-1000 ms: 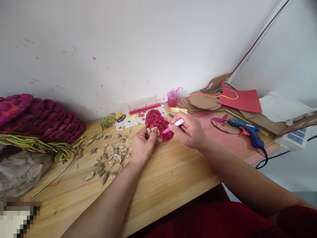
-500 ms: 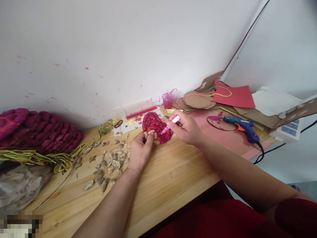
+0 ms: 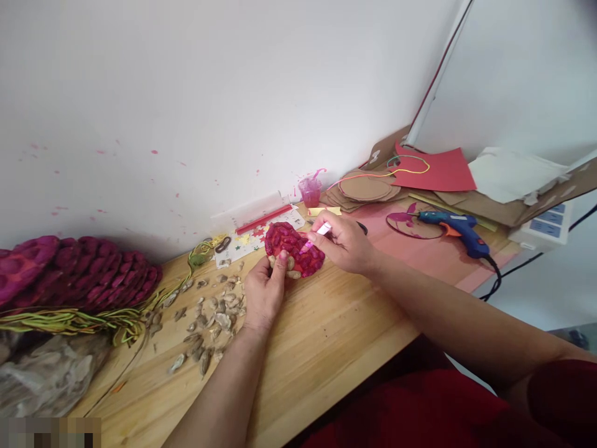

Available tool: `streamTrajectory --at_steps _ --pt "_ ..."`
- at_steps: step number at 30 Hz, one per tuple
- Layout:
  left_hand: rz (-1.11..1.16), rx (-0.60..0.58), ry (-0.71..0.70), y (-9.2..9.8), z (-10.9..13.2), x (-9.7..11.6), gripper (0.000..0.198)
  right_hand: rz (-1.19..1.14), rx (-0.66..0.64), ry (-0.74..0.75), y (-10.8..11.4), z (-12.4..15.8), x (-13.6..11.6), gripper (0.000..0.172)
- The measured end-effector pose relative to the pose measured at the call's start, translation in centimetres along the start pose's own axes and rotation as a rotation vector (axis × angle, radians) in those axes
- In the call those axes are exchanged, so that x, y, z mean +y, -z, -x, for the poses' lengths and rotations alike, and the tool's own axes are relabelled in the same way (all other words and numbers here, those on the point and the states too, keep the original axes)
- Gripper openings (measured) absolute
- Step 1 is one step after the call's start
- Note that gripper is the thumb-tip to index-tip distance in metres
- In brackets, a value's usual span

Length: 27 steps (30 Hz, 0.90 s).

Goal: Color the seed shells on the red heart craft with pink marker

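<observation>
My left hand (image 3: pixel 263 288) pinches the near edge of a heart-shaped piece (image 3: pixel 293 247) covered in shells painted dark pink, tilted up off the wooden table (image 3: pixel 321 339). A few shells at its near edge are still bare tan. My right hand (image 3: pixel 344 242) grips a small white-handled brush (image 3: pixel 319 231) with a pink tip, which touches the painted surface. Loose unpainted shells (image 3: pixel 209 314) lie scattered just left of my left hand.
A pile of pink-painted shell pieces (image 3: pixel 74 270) with green cords (image 3: pixel 84 320) sits at far left. A pink paint cup (image 3: pixel 310 190), cardboard discs (image 3: pixel 364 188), red paper (image 3: pixel 433 171) and a blue glue gun (image 3: pixel 454 227) lie at the right. A star sheet (image 3: pixel 252 236) lies by the wall.
The view has drifted, so everything sits lower and more to the left. My right hand has drawn the brush a little across the painted piece; my left hand keeps its hold.
</observation>
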<state>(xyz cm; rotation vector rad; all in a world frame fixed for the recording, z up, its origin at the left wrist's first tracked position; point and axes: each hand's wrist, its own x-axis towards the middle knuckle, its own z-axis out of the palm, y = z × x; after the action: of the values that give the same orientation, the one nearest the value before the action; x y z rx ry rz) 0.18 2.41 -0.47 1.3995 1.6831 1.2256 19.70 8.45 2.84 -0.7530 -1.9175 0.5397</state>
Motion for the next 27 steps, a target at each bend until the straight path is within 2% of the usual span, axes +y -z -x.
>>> streamTrajectory --at_steps 11,20,25,27 --pt "0.046 -0.001 0.001 -0.2 -0.2 -1.0 0.050 0.005 0.111 -0.030 0.1 0.0 -0.1 0.015" --pt "0.004 0.023 -0.029 -0.1 -0.3 -0.9 0.048 0.003 0.128 -0.043 0.2 0.0 -0.1 0.016" --pt "-0.011 0.034 -0.023 -0.1 -0.2 -0.9 0.047 -0.016 0.041 -0.043 0.0 0.1 0.0 0.016" --pt "-0.011 0.034 -0.028 -0.2 -0.3 -0.9 0.047 -0.015 0.056 -0.046 0.0 0.1 -0.1 0.016"
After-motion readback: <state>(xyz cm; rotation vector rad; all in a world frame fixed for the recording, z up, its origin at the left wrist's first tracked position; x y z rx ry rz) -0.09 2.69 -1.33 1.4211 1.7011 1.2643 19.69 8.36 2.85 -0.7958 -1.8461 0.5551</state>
